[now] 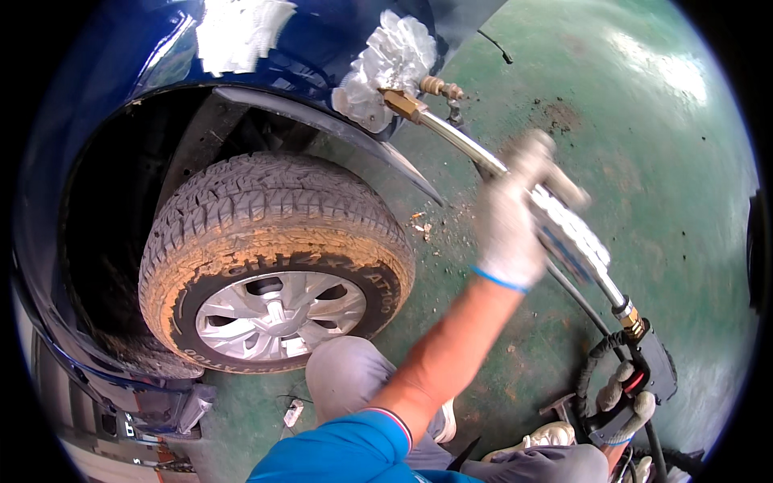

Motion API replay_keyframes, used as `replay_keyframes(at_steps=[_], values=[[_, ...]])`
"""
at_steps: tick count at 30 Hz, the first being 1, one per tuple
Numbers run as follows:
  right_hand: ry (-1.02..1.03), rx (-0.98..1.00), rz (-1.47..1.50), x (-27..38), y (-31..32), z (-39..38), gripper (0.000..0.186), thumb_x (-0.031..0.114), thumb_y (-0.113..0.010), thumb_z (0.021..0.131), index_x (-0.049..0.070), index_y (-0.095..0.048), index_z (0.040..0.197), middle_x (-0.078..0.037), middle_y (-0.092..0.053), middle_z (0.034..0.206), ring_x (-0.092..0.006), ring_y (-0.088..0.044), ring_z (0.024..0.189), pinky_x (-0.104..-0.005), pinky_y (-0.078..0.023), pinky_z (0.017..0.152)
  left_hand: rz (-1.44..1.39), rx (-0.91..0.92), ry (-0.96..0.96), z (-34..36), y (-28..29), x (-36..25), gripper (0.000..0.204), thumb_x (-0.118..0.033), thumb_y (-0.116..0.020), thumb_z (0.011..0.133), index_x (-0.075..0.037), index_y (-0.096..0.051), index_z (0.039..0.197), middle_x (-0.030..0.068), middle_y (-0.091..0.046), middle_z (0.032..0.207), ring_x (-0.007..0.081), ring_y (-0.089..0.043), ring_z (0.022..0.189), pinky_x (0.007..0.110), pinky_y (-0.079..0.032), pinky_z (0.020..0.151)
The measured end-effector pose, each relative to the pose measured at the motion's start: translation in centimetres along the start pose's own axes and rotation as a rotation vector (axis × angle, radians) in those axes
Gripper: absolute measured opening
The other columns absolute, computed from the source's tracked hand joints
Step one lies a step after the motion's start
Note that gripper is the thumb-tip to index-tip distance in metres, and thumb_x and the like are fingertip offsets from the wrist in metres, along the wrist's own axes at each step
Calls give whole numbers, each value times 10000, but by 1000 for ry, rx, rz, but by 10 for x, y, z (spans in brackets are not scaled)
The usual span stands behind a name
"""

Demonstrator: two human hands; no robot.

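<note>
A long silver slide hammer dent puller (463, 141) runs diagonally from a dark blue car body panel (322, 32) down to the right. Its brass-coloured tip (403, 105) meets a bare, scraped silver patch (394, 56) near the panel's edge. My left hand (514, 213), in a pale glove and smeared by motion, is closed round the tool by its ridged sliding weight (570, 233). At the lower right my gloved right hand (628, 406) wraps round the black pistol handle (651, 362), fingers by a red trigger (634, 381).
A muddy tyre (278, 213) with a silver alloy wheel (282, 314) sits left, under the open wheel arch. Loose trim (403, 169) sticks out of the arch. Grit lies on the green floor (644, 161). A dark cable (592, 370) and a hammer (560, 409) are near my shoe.
</note>
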State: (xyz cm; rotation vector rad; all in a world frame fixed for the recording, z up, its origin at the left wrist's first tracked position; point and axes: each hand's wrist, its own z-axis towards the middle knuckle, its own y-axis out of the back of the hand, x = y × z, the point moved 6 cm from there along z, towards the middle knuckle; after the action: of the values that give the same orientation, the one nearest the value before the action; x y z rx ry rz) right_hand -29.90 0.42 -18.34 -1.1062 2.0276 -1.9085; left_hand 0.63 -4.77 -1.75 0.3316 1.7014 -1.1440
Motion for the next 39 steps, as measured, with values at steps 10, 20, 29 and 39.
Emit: replay_keyframes(at_steps=[10,20,29,39], values=[[-73,189,-89,-5,-3,-2,444,311,-744,787,-10,-547,1022,-95,-553,614,-192,-488,476,-308,-388,441,-322,69,22,-48,-18,60,207,-195,-600,982,-35,-618,1112,62,-651,804,171,-647,713,329,-555,691],[3,120,-159,-2,-14,-7,471,342,-797,767,4,-546,978,-81,-555,631,-192,-501,492,-314,-401,453,-328,38,127,-19,-7,16,351,-417,-514,1041,-99,-569,901,-39,-400,560,84,-372,425,270,-378,410],[-18,85,-118,0,-3,-18,476,362,-792,778,9,-534,966,-107,-589,657,-210,-540,516,-336,-439,487,-473,336,77,-22,-15,5,513,-547,-433,1033,-131,-483,736,-48,-281,501,86,-268,366,272,-301,343],[66,139,-251,-26,10,-13,437,296,-807,728,10,-554,939,-127,-620,665,-230,-594,556,-334,-486,569,-331,53,94,-32,-4,14,292,-344,-538,1039,-65,-571,958,-46,-383,575,78,-358,447,285,-407,446]])
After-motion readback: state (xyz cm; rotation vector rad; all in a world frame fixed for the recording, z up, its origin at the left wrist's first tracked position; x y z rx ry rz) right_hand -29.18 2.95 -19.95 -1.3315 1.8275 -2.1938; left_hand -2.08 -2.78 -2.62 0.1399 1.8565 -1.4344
